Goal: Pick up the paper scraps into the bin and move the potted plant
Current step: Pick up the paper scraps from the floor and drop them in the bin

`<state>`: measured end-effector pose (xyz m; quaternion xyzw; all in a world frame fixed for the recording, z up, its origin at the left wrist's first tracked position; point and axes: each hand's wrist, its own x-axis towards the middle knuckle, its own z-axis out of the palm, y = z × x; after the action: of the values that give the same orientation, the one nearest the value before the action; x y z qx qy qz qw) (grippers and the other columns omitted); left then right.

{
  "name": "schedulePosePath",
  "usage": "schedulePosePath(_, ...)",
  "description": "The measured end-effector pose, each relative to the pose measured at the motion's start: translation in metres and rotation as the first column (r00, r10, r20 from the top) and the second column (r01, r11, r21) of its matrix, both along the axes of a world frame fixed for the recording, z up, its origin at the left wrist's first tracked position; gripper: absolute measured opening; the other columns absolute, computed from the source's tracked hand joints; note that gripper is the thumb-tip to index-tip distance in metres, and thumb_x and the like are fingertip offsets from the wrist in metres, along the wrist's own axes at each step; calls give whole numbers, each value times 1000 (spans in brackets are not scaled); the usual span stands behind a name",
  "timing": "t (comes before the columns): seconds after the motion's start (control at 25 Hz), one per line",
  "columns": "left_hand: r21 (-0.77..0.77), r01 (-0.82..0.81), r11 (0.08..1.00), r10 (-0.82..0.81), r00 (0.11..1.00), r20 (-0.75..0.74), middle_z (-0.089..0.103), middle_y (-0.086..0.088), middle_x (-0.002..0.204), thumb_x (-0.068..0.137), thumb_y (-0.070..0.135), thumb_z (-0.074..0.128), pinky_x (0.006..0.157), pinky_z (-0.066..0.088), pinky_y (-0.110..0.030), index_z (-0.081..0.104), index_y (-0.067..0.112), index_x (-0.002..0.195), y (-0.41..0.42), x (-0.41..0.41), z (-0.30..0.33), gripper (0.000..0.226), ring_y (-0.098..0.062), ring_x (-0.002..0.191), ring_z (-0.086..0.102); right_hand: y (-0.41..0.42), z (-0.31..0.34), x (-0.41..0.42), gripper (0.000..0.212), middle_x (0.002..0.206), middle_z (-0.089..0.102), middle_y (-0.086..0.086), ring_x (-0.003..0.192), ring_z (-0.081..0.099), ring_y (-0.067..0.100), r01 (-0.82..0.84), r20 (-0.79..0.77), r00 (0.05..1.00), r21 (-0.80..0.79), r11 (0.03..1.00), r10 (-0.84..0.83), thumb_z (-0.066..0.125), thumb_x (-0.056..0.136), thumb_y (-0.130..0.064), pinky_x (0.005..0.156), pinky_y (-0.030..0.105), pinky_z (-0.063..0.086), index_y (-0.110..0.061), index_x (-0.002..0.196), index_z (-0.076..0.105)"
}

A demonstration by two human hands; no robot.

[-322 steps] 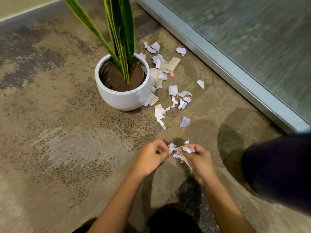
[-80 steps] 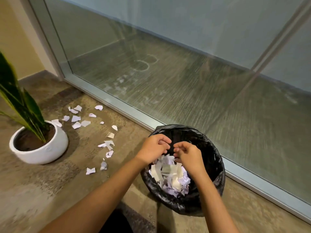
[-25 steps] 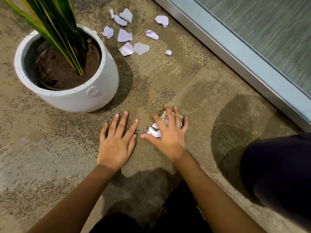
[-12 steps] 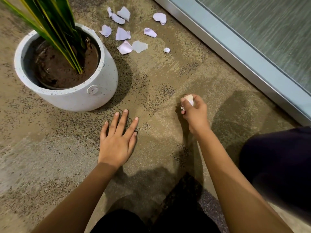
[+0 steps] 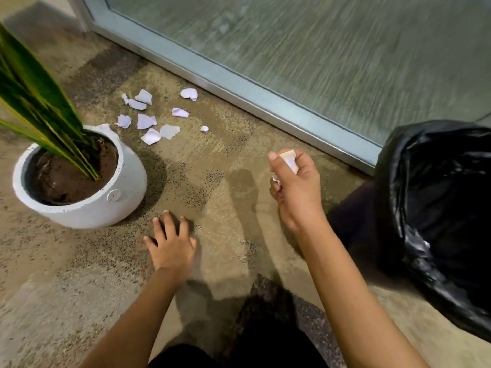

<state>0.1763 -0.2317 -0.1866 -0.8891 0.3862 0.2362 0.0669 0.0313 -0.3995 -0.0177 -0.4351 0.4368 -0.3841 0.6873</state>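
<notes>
While her left hand (image 5: 172,247) rests flat, the right hand (image 5: 293,181) clutching scraps (image 5: 289,160) should open well over the bin (image 5: 435,208) (liner's floppy).

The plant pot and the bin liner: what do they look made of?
Plant pot: likely ceramic or cast stone, matte white with fine dark speckles, a thick rounded wall and a small round badge. Bin liner: thin black plastic film, glossy and crinkled, with bright highlights along its folds.

The bin liner (image 5: 435,208) is glossy black plastic, crinkled. The pot (image 5: 106,203) looks matt, speckled white; the carpet (image 5: 79,274) is rough and mottled. The paper scraps (image 5: 148,120) are thin and torn.
</notes>
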Motion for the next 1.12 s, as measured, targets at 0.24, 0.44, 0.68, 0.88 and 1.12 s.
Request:
schedulePosePath(0.24,171,-39,984,85,959,-269,-27,-12,155,97,46,34,104,15,-75,-1,37,148,-54,-28,26,62,-52,138,-19,-26,93,-83,29,63,46,-8,60,42,10,226,-238,873,-578,785,-426,70,82,-35,58,28,36,-21,69,48)
schedulePosePath(0.44,160,53,986,6,937,-349,-44,-5,148,91,60,38,105,11,-76,-20,54,139,-59,-40,25,75,-50,135,-30,-48,108,-179,48,71,60,7,65,54,14,1,-665,596,-560,829,-450,49,90,-56,63,34,44,-10,81,62)
schedulePosePath(0.68,133,20,991,25,946,-324,-44,-1,148,90,61,40,105,12,-75,-19,55,139,-59,-46,29,76,-46,137,-30,-58,104,-204,30,93,69,-5,64,56,-6,44,-720,567,-458,888,-399,68,80,-6,55,3,38,-35,89,72)
schedulePosePath(0.88,106,221,970,-212,973,-89,-27,-13,155,84,73,29,99,39,-66,-26,46,141,-52,-38,21,84,-55,139,-9,-51,116,-134,29,80,69,-3,71,61,5,88,-546,541,-720,688,-640,57,78,-1,72,14,47,-28,78,67)
schedulePosePath(1.12,-81,395,915,-371,903,217,48,-17,138,85,72,18,73,47,-43,35,29,144,-41,-2,12,75,-38,108,52,-16,60,-2,24,81,66,0,82,61,4,60,-231,871,-827,559,-434,57,73,7,65,13,45,-14,70,67)
